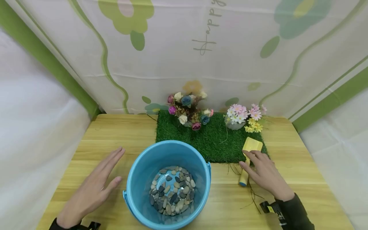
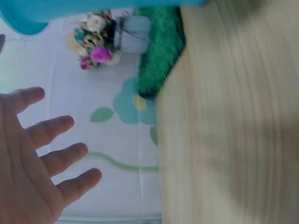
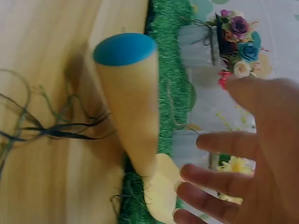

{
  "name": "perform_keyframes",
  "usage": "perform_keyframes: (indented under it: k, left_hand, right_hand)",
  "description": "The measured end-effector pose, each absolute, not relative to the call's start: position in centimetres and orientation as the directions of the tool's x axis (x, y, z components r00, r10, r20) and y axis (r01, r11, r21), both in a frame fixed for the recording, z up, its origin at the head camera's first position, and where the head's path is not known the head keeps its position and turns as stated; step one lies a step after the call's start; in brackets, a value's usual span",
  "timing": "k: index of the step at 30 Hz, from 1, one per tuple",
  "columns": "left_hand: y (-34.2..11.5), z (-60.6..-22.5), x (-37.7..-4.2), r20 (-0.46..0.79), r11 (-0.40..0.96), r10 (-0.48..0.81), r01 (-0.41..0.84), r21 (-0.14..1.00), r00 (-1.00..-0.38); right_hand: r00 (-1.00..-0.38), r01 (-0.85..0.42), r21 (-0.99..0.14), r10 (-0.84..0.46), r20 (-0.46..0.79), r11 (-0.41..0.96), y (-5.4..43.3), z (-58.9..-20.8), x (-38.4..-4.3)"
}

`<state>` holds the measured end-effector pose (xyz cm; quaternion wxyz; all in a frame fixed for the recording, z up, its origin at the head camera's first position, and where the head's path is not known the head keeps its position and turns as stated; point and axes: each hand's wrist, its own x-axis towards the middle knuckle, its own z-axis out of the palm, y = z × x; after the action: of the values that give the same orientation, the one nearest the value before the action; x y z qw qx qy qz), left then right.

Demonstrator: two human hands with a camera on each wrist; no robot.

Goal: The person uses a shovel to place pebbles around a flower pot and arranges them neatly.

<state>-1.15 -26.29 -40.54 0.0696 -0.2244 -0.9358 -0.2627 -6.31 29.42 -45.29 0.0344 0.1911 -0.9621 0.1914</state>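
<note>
A yellow toy shovel [image 1: 252,145] with a blue handle end lies at the right, its blade on the green turf mat. My right hand [image 1: 265,174] hovers over it, fingers loosely extended; in the right wrist view the shovel handle [image 3: 131,102] stands apart from the fingers [image 3: 219,172]. A blue bucket [image 1: 169,145] stands in the middle, with grey, tan and dark pebbles [image 1: 172,198] on its bottom. To the bucket's left, my left hand [image 1: 93,187] is spread above the table with nothing in it; the left wrist view shows its palm and straight fingers [image 2: 60,158].
The green turf mat [image 1: 221,151] lies at the back of the wooden table [image 1: 115,127]. Two potted flower arrangements stand on it: mixed roses [image 1: 187,111] and pink, white and yellow blossoms [image 1: 237,115]. Loose dark strands [image 1: 253,195] lie near the shovel. A printed curtain [image 1: 172,60] hangs behind.
</note>
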Motion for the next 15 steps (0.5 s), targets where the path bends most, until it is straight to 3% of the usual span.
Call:
perform_keyframes:
  k: [7, 15]
  left_hand:
    - [-24.8, -39.9, 0.6, 0.265, 0.642, 0.394, 0.469, 0.606, -0.88]
    - [-22.9, -40.0, 1.6, 0.265, 0.552, 0.452, 0.501, 0.666, -0.852]
  right_hand:
    - [-0.964, -0.266, -0.373, -0.257, 0.073, 0.889, 29.0, -46.2, -6.7]
    - [-0.985, -0.14, -0.411, -0.169, -0.033, 0.901, 28.2, -46.8, -7.3]
